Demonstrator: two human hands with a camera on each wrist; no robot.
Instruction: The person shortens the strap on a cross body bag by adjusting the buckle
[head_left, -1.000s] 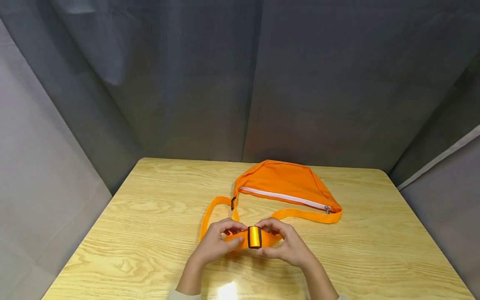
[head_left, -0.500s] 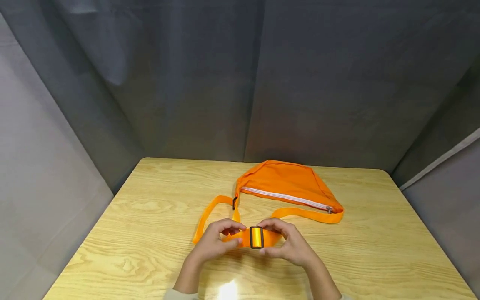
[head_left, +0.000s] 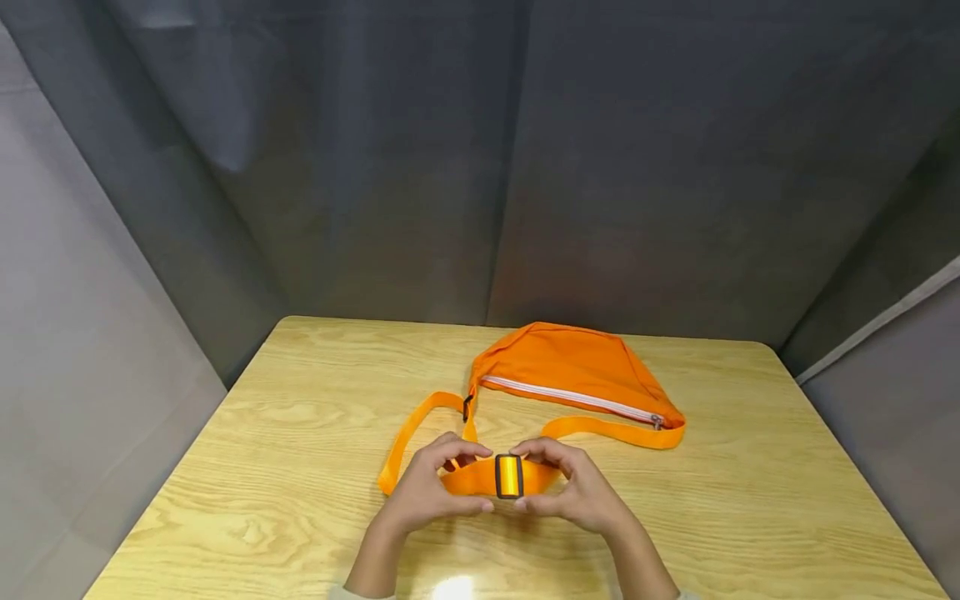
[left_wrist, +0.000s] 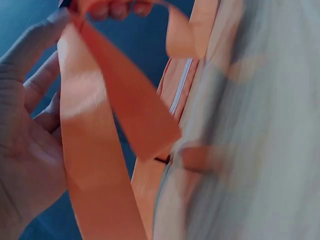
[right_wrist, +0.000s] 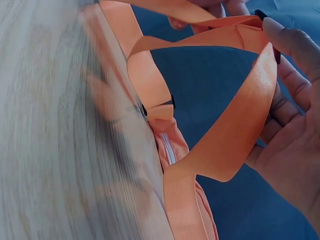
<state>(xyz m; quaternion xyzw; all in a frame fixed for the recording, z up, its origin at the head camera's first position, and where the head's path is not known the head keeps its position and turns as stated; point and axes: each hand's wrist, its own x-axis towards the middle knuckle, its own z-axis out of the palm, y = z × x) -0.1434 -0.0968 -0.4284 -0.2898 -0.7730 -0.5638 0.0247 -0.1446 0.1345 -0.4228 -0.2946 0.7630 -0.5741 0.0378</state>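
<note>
An orange bag (head_left: 573,367) with a pale zip lies toward the back of the table, its orange strap (head_left: 470,477) running forward to both hands. My right hand (head_left: 581,487) pinches a black slide buckle (head_left: 509,477) at its upper and lower edges. The left hand (head_left: 427,492) curves round the strap just left of the buckle, index finger along the top edge and thumb below it. In the left wrist view the left thumb (left_wrist: 42,42) reaches the strap near the buckle, and a loose strap end (left_wrist: 155,142) hangs down.
A second black buckle (head_left: 467,407) joins the strap near the bag's left corner. One strap loop (head_left: 408,437) lies on the wooden table (head_left: 247,467) at the left. Dark curtains (head_left: 480,167) stand behind the table, with light grey panels at both sides.
My left thumb has moved down from the strap's front face to below its lower edge. The loop at the left has slid left and toward me. The right hand keeps its grip.
</note>
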